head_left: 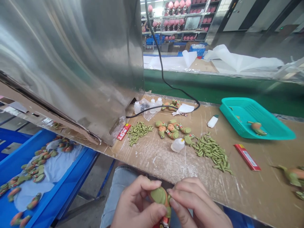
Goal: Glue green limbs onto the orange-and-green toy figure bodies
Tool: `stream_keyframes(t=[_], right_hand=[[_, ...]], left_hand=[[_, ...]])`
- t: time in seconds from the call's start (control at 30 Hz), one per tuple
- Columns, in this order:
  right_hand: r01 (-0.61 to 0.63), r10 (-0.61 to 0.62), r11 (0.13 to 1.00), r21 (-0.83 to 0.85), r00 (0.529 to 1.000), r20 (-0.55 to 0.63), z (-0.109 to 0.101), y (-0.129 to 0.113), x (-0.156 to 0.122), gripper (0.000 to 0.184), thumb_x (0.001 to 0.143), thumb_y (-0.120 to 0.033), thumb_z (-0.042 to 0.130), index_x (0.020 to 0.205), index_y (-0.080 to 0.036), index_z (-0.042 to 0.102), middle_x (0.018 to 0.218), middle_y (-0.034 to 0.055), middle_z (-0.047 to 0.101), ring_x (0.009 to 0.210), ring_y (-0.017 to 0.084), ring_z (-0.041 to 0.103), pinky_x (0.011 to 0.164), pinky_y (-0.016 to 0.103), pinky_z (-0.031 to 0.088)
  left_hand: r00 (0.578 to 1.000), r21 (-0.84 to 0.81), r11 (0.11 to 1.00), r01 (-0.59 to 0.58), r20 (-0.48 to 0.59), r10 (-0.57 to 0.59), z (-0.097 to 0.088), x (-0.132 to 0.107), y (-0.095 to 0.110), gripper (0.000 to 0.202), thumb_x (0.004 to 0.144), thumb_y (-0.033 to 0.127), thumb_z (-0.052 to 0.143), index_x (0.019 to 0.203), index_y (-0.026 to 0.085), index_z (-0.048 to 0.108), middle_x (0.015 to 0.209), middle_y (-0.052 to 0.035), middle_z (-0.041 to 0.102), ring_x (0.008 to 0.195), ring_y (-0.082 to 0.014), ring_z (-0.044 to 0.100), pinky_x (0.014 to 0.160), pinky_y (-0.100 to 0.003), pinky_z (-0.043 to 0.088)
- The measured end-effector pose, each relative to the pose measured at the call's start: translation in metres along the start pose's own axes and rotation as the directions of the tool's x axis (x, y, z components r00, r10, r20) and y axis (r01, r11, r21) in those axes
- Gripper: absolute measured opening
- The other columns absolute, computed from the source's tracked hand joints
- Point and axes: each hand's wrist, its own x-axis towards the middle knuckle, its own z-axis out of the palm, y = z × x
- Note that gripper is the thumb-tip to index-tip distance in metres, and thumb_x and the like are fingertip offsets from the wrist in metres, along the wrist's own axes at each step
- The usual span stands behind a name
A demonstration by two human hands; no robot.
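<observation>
My left hand is closed around a small green and orange figurine near the table's front edge, its flat green end turned up. My right hand pinches a small green curved piece against the figurine's side; the fingertips hide most of that piece. Beyond my hands lies a pile of similar green pieces, with a second pile to the left. A squeeze bottle with a yellowish tip lies tilted between the piles. Several like figurines are grouped behind it.
A turquoise basket holding a figurine stands at the right. Red boxes and white bottles lie about the cardboard-covered table. A metal housing blocks the left; below it is a blue bin of figurines. A black cable crosses the back.
</observation>
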Motion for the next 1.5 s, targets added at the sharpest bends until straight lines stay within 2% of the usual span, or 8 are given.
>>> stream_keyframes(t=[0.13, 0.23, 0.4, 0.67, 0.83, 1.0, 1.23, 1.5], right_hand=[[-0.138, 0.142, 0.988, 0.065, 0.988, -0.056, 0.002, 0.006, -0.007, 0.013, 0.086, -0.024, 0.056, 0.098, -0.025, 0.056, 0.086, 0.0022, 0.061, 0.081, 0.017, 0.059, 0.068, 0.028, 0.052], [-0.217, 0.218, 0.975, 0.037, 0.975, -0.042, 0.006, 0.015, -0.016, 0.053, 0.078, -0.054, 0.059, 0.124, -0.031, 0.044, 0.113, 0.004, 0.06, 0.102, 0.021, 0.059, 0.083, 0.029, 0.052], [-0.287, 0.283, 0.934, -0.211, 0.958, -0.05, -0.013, 0.046, -0.034, 0.053, 0.08, -0.045, 0.061, 0.126, -0.029, 0.042, 0.119, 0.0043, 0.06, 0.104, 0.021, 0.06, 0.083, 0.03, 0.053], [-0.719, 0.45, 0.275, -0.638, 0.683, -0.575, -0.13, 0.113, -0.072, 0.06, 0.076, -0.062, 0.049, 0.107, -0.012, 0.059, 0.083, 0.0261, 0.065, 0.077, 0.043, 0.062, 0.056, 0.051, 0.046], [-0.66, 0.215, 0.488, -0.571, 0.725, -0.654, -0.099, 0.095, -0.047, 0.047, 0.083, -0.052, 0.045, 0.104, -0.012, 0.058, 0.104, 0.0242, 0.06, 0.101, 0.043, 0.053, 0.082, 0.056, 0.04], [-0.477, 0.347, 0.773, -0.418, 0.87, -0.35, -0.025, 0.1, -0.012, 0.033, 0.085, -0.042, 0.049, 0.111, -0.021, 0.052, 0.102, 0.0081, 0.061, 0.09, 0.024, 0.058, 0.075, 0.038, 0.049], [-0.491, 0.444, 0.861, -0.131, 0.852, -0.276, 0.012, 0.112, 0.024, 0.026, 0.076, -0.029, 0.059, 0.099, -0.02, 0.051, 0.102, 0.0102, 0.058, 0.096, 0.029, 0.052, 0.085, 0.047, 0.041], [-0.537, 0.599, 0.765, 0.356, 0.796, -0.086, -0.01, 0.041, 0.002, 0.031, 0.08, -0.035, 0.06, 0.105, -0.028, 0.043, 0.09, 0.0022, 0.066, 0.077, 0.017, 0.064, 0.064, 0.024, 0.054]], left_hand=[[0.998, 0.048, 0.998, 0.048, 0.038, -0.05, -0.001, 0.013, -0.005, 0.02, 0.061, 0.027, 0.079, 0.076, 0.019, 0.067, 0.06, 0.0013, 0.066, 0.055, -0.0096, 0.056, 0.05, -0.02, 0.045], [0.987, 0.173, 0.981, 0.092, 0.116, -0.113, 0.002, 0.025, -0.015, 0.021, 0.073, 0.028, 0.069, 0.085, 0.021, 0.054, 0.063, 0.0041, 0.063, 0.054, -0.0087, 0.057, 0.047, -0.017, 0.042], [0.962, 0.439, 0.898, 0.025, 0.232, -0.14, 0.008, 0.046, -0.031, 0.013, 0.082, 0.031, 0.055, 0.086, 0.024, 0.044, 0.067, 0.0019, 0.061, 0.057, -0.0152, 0.061, 0.047, -0.024, 0.047], [0.902, 0.831, 0.358, -0.425, 0.356, 0.245, -0.002, 0.13, -0.004, 0.025, 0.088, 0.013, 0.042, 0.103, 0.019, 0.061, 0.107, -0.0089, 0.059, 0.104, -0.026, 0.051, 0.093, -0.049, 0.037], [0.833, 0.856, 0.047, -0.515, 0.487, 0.264, -0.001, 0.169, -0.001, 0.025, 0.085, 0.022, 0.054, 0.109, 0.02, 0.058, 0.124, -0.0076, 0.054, 0.112, -0.0284, 0.05, 0.092, -0.054, 0.039], [0.804, 0.819, -0.087, -0.567, 0.574, 0.157, -0.003, 0.176, 0.001, 0.023, 0.082, 0.026, 0.057, 0.104, 0.018, 0.06, 0.122, -0.0081, 0.057, 0.111, -0.0283, 0.052, 0.091, -0.054, 0.041], [0.858, 0.856, 0.083, -0.511, 0.502, 0.106, -0.008, 0.145, 0.007, 0.015, 0.082, 0.025, 0.056, 0.095, 0.019, 0.061, 0.101, -0.0046, 0.061, 0.095, -0.0242, 0.056, 0.084, -0.047, 0.042], [0.974, 0.732, 0.665, -0.149, 0.226, -0.03, -0.018, 0.064, 0.009, 0.021, 0.071, 0.023, 0.067, 0.089, 0.022, 0.055, 0.077, 0.0012, 0.059, 0.073, -0.0178, 0.056, 0.065, -0.03, 0.045]])
